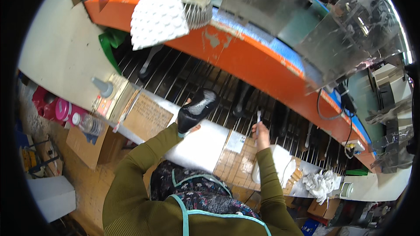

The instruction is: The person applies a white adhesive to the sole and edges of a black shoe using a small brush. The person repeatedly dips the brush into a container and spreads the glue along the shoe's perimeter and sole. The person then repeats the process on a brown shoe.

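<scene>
My left hand (195,128) is closed around a black shoe (195,112), held sole up over the near edge of the metal-rod rack. A shiny greyish-white patch shows on the shoe's underside. Most of that hand is hidden beneath the shoe. In my right hand (262,136), its fingers closed, is a small pale-tipped brush (258,116), pointing away from me and apart from the shoe. Further black shoes (239,102) lie on the rod rack (173,81) beyond both hands.
An orange housing (258,61) spans the rack's far side. A cardboard sheet (148,114) and a box with a grey nozzle bottle (103,88) are at left. A white container (280,159) lies by my right forearm, with crumpled white cloth (321,183) farther right.
</scene>
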A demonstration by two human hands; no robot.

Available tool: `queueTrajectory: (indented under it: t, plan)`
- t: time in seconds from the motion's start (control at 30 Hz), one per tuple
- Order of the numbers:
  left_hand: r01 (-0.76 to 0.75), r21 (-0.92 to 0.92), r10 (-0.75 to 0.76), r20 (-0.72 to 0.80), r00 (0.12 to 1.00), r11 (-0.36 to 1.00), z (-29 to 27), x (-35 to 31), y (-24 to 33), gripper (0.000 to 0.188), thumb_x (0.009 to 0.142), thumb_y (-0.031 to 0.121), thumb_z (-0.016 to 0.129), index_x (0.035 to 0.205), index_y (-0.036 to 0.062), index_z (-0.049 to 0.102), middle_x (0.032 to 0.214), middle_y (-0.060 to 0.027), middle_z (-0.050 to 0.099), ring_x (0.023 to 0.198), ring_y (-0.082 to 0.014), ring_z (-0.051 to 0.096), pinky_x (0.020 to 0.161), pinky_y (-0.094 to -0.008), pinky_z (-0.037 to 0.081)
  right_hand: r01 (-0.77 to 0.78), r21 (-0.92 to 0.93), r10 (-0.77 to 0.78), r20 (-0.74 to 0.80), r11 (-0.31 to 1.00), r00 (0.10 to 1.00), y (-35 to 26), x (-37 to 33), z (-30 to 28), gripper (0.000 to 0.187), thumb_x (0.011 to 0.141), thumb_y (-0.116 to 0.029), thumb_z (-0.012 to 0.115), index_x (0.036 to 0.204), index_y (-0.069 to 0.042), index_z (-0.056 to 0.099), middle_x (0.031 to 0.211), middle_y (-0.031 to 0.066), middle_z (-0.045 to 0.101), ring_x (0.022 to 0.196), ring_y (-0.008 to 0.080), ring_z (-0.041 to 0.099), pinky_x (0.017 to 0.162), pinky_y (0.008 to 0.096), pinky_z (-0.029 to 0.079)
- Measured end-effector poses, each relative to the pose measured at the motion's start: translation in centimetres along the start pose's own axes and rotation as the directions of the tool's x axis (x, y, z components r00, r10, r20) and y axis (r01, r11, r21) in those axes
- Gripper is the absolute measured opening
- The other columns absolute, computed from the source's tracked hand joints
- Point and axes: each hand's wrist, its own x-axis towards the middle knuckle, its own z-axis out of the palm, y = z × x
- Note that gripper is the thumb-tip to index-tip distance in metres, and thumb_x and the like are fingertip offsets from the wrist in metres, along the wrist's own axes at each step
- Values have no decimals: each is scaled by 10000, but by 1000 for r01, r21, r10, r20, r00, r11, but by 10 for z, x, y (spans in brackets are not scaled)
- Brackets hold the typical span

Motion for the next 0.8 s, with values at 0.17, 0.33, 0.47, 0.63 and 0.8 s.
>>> queueTrajectory:
  t: [0.17, 0.33, 0.47, 0.63, 0.8]
  plan:
    - [-185, -23, 186, 52, 981, 982, 11, 80, 115, 508, 855, 681, 455, 931, 219, 655, 819, -59, 657, 639, -250, 545, 540, -406, 387, 233, -760, -537, -176, 607, 825, 32, 64, 68, 603, 815, -596, 654, 877, -10, 527, 914, 184, 543, 802, 372, 566, 723, 451, 461]
    - [-480, 71, 479, -277, 833, 874, 18, 117, 138, 336, 911, 507, 431, 1001, 243, 618, 983, -11, 647, 838, -243, 565, 755, -436, 358, 205, -868, -491, -52, 453, 869, 25, 86, 109, 817, 706, -598, 741, 1121, 39, 442, 1049, 227, 542, 877, 398, 613, 748, 475, 518]
    - [-472, 123, 466, -495, 733, 873, 20, 94, 112, 419, 909, 471, 464, 1247, 230, 524, 1248, -89, 557, 1107, -296, 553, 920, -453, 315, -41, -946, -428, -184, 322, 885, 17, 80, 113, 834, 686, -469, 767, 1244, 34, 406, 1019, 220, 648, 860, 375, 671, 739, 445, 548]
    - [-494, 38, 393, -662, 639, 868, 61, 31, 49, 700, 952, 414, 517, 1516, 164, 186, 1477, -257, 313, 1292, -418, 444, 977, -459, 363, 87, -870, -494, -191, 485, 848, -37, 63, 86, 776, 689, -503, 743, 1210, 9, 479, 923, 225, 672, 841, 387, 668, 744, 455, 534]
    - [152, 267, -71, -289, 955, 952, 109, -17, -42, 934, 857, 602, 602, 1502, 74, 183, 1499, -298, 265, 1326, -437, 398, 1032, -528, 375, 140, -118, -171, -314, 983, 934, -70, -43, 59, 538, 755, -375, 737, 1048, -20, 460, 762, 85, 592, 670, 187, 629, 559, 294, 504]
